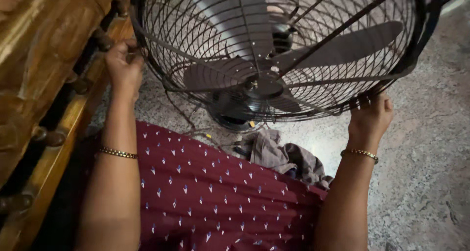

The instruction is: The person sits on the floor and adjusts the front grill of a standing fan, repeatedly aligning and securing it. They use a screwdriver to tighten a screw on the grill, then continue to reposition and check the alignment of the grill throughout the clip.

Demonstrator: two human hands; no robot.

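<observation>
A speckled stone floor with a few things on it.

The floor (431, 148) is grey with tiny spots. A crumpled grey rag (286, 158) lies on it, just beside the dark fan base (234, 118). A thin cord (188, 126) runs over the floor near the base. Brown wooden furniture (46, 84) stands along the left side.
</observation>
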